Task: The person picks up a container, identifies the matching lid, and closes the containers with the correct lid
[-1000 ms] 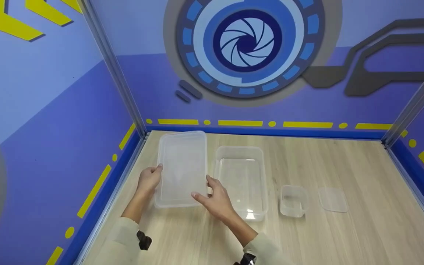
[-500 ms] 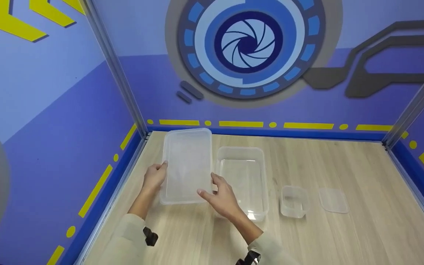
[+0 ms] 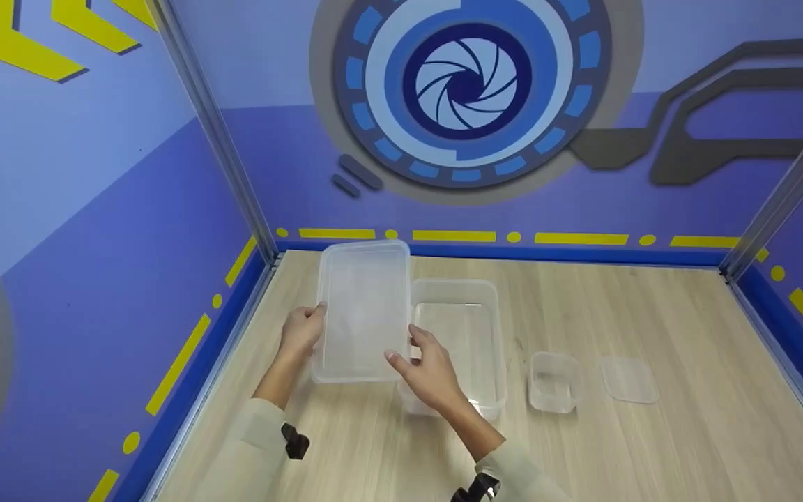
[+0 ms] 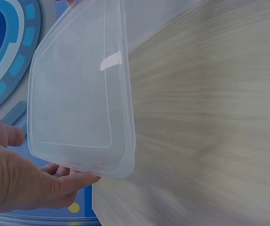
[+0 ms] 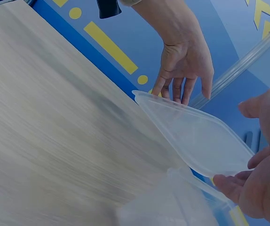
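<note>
A large translucent plastic lid [image 3: 365, 314] is held up above the table between my two hands, tilted. My left hand [image 3: 302, 330] holds its left edge; in the left wrist view the fingers [image 4: 81, 181] reach under the rim. On the right edge, my right hand [image 3: 433, 369] holds the lid, its fingertips [image 5: 226, 183] against the rim in the right wrist view. Just right of the lid stands a large clear rectangular container [image 3: 501, 348] without a cover, partly hidden behind the lid and my right hand.
A small square container [image 3: 553, 403] stands uncovered to the right of the large one. Beside it lies a small clear lid [image 3: 629, 381] flat on the wooden table [image 3: 708, 335]. Blue printed panels [image 3: 290, 153] enclose the table at the back and sides.
Both hands have carried the large lid rightward and slightly away, and it now overlaps the large container's left edge in the head view. The containers and small lid stay in place.
</note>
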A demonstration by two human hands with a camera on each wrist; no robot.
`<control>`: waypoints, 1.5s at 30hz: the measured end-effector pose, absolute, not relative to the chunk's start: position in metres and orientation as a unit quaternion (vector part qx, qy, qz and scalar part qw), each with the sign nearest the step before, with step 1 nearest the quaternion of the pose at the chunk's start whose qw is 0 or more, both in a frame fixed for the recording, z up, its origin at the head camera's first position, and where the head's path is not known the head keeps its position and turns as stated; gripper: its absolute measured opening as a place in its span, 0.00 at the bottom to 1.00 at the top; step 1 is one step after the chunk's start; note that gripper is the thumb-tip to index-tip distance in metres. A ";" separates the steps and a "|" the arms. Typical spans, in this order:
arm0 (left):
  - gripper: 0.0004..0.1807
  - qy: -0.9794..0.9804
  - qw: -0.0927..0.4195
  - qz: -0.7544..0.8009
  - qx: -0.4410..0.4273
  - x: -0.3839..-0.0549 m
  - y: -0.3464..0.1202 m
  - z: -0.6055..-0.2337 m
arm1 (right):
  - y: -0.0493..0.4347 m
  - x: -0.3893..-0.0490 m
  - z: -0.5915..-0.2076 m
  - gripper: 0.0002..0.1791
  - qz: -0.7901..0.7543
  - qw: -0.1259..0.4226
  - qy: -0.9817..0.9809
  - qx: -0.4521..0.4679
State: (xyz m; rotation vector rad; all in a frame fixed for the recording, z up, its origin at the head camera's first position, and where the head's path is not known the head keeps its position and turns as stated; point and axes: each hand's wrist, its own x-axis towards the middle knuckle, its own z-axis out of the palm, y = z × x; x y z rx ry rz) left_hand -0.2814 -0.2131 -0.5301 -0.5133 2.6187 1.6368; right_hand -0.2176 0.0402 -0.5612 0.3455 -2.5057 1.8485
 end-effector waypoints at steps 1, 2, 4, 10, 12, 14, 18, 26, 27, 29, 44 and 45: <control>0.31 0.836 0.010 0.524 -0.164 -0.281 -0.213 -0.530 | 0.041 -0.218 -0.561 0.44 0.590 0.006 -0.800 0.108; 0.31 0.836 0.015 0.523 -0.163 -0.282 -0.212 -0.530 | 0.041 -0.219 -0.561 0.43 0.590 0.008 -0.800 0.106; 0.30 0.844 0.013 0.513 -0.158 -0.283 -0.211 -0.531 | 0.042 -0.220 -0.562 0.42 0.591 0.014 -0.800 0.104; 0.29 0.868 -0.011 0.478 -0.135 -0.287 -0.205 -0.530 | 0.043 -0.221 -0.563 0.37 0.603 0.033 -0.791 0.097; 0.30 0.869 -0.012 0.478 -0.130 -0.287 -0.203 -0.528 | 0.043 -0.221 -0.562 0.35 0.605 0.041 -0.790 0.096; 0.30 0.871 -0.017 0.475 -0.127 -0.288 -0.202 -0.527 | 0.044 -0.221 -0.562 0.34 0.606 0.048 -0.788 0.096; 0.29 0.878 -0.034 0.463 -0.115 -0.291 -0.198 -0.523 | 0.046 -0.221 -0.563 0.30 0.602 0.067 -0.790 0.096; 0.26 0.884 -0.050 0.455 -0.093 -0.297 -0.188 -0.514 | 0.049 -0.222 -0.565 0.24 0.568 0.139 -0.806 0.088; 0.26 0.884 -0.050 0.456 -0.094 -0.297 -0.187 -0.514 | 0.050 -0.223 -0.566 0.24 0.568 0.144 -0.805 0.087; 0.26 0.883 -0.044 0.457 -0.097 -0.297 -0.185 -0.514 | 0.052 -0.224 -0.566 0.23 0.568 0.151 -0.805 0.082; 0.21 0.876 -0.043 0.469 -0.107 -0.297 -0.178 -0.516 | 0.061 -0.231 -0.568 0.20 0.570 0.173 -0.802 0.048; 0.21 0.876 -0.045 0.468 -0.109 -0.297 -0.177 -0.516 | 0.061 -0.232 -0.568 0.19 0.570 0.175 -0.802 0.046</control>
